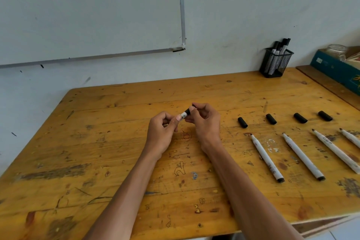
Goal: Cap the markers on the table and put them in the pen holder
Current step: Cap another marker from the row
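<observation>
Over the middle of the wooden table [116, 161] both hands hold one white marker [184, 116]. My left hand [162, 130] grips its white barrel. My right hand [204, 121] pinches the black cap on its far end. To the right lie several uncapped white markers [266, 159] [303, 157] [337, 151] [350, 137], tips pointing away from me. Above each lies a loose black cap [242, 122] [271, 119] [300, 118] [325, 116]. A black mesh pen holder [275, 63] with several capped markers stands at the back right against the wall.
A whiteboard [87, 15] hangs on the wall behind the table. At the far right a teal box [335, 68] with a glass jar [337, 49] rests on a neighbouring wooden surface. The table's front edge runs along the bottom right.
</observation>
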